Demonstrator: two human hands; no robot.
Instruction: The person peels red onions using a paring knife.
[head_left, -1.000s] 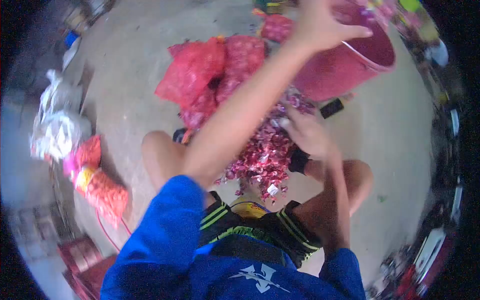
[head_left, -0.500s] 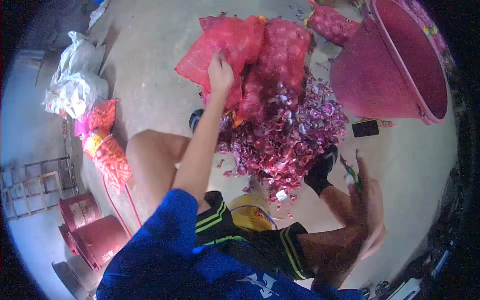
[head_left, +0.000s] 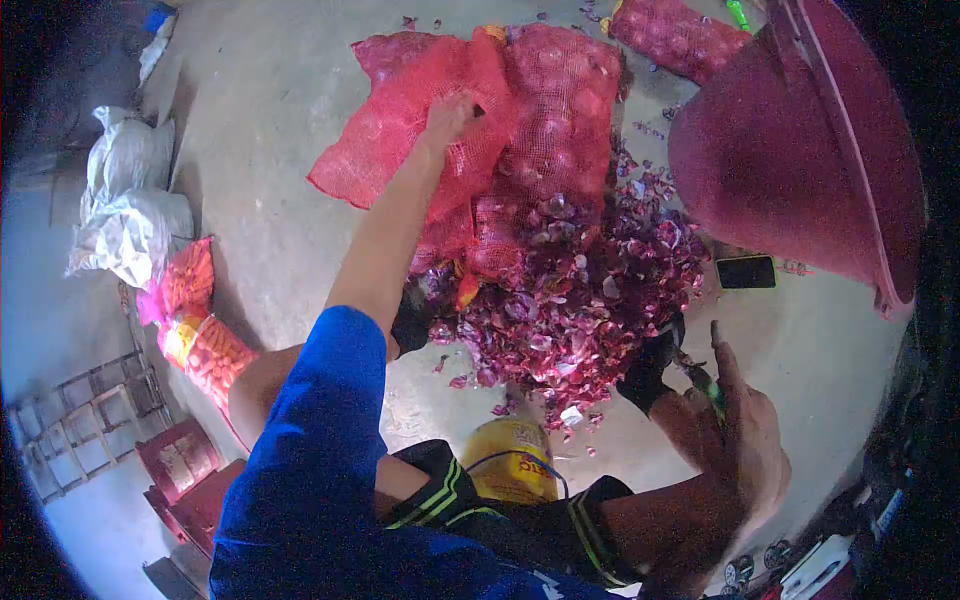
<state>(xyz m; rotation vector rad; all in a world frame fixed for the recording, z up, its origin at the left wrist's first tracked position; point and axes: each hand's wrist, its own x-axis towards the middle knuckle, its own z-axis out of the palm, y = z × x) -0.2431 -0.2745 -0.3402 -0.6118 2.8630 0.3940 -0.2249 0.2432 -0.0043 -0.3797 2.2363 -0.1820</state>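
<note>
My left hand [head_left: 452, 118] reaches out to a loose red mesh sack [head_left: 375, 150], its fingers closed on the netting near a small dark spot. This sack lies partly over a full mesh sack of onions [head_left: 560, 110]. In front of them spreads a heap of purple onion skins [head_left: 560, 320]. Low on the right, my right hand [head_left: 755, 440] is curled around a small knife [head_left: 715, 392] with a green handle and a dark blade. One finger of that hand points forward, and the hand is near my right leg, apart from the heap.
A large maroon tub [head_left: 790, 150] stands tilted at the right, with a phone [head_left: 746, 272] on the floor below it. Another onion sack [head_left: 680, 38] lies behind. A yellow bucket [head_left: 510, 460] sits between my legs. White sacks [head_left: 135, 230] and orange bags [head_left: 215, 355] line the left.
My view has shifted, and the tub sits farther right in it. My left hand has moved up and slightly right over the loose mesh sack. The right hand still holds the knife.
</note>
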